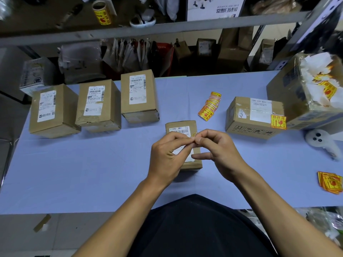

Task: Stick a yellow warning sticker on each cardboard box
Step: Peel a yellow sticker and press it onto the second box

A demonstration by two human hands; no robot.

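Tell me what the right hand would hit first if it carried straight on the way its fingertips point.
The right hand points left, fingertips meeting the left hand over the small cardboard box. It would most likely meet the left hand's fingers at once; depth is hard to judge.

We see matt brown cardboard on the small box point(182, 127) and its three neighbours point(53, 110), each bearing a smooth white paper label point(47, 106); the table point(92, 164) wears a smooth, matt lilac cover; the loose yellow stickers point(208, 106) look glossy; the shelf rail point(130, 32) is dull grey metal.
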